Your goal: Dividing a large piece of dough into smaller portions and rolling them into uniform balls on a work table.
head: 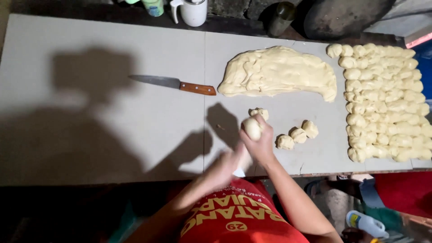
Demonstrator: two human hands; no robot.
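Note:
My right hand is closed around a small round ball of pale dough, held just above the table's near edge. My left hand is blurred, close against the right hand from below and left; whether it grips anything cannot be told. Another small dough piece lies just beyond the held ball. Three small dough pieces sit to the right of my hands. A big slab of dough lies further back on the grey table.
A knife with a wooden handle lies left of the slab. Several rows of portioned dough pieces fill the table's right end. A white mug, a dark bottle and a dark pan stand behind the far edge.

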